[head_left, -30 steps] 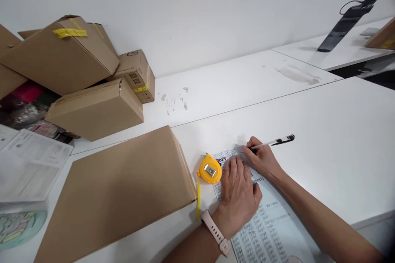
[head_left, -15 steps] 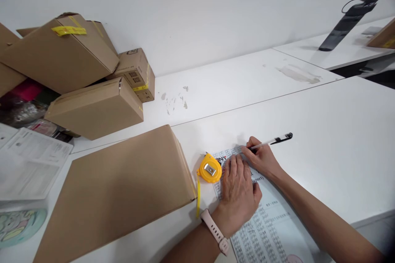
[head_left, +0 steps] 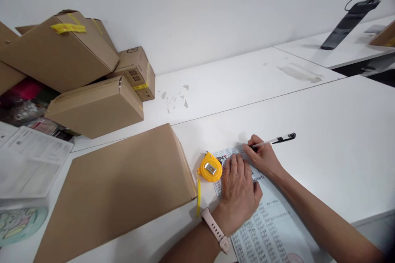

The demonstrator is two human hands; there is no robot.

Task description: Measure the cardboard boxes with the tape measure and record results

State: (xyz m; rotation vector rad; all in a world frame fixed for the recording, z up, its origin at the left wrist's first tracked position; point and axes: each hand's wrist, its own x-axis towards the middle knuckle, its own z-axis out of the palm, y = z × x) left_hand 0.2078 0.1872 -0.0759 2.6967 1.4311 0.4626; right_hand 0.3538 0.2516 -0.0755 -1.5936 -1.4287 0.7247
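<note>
My left hand [head_left: 239,185] lies flat on a printed sheet of paper [head_left: 271,222], fingers stretched toward its top edge. Columns of small handwritten marks cover parts of the sheet. At the paper's upper right, my right hand [head_left: 263,156] grips a pen [head_left: 279,139] with a clear barrel and black cap end; its tip is hidden behind the fingers. A yellow tape measure [head_left: 210,167] sits just left of my left fingers, on the sheet's top left corner. Its yellow strap [head_left: 198,195] hangs toward me.
A large cardboard box [head_left: 123,189] lies left of the tape measure. More boxes [head_left: 95,107] are stacked behind it against the wall. Printed papers [head_left: 33,164] and a pale green patterned object [head_left: 21,224] are at far left. A dark bottle [head_left: 347,22] stands at the back right.
Both hands keep nearly the same places. The pen and my right hand have shifted very slightly; the whole view has moved a little too.
</note>
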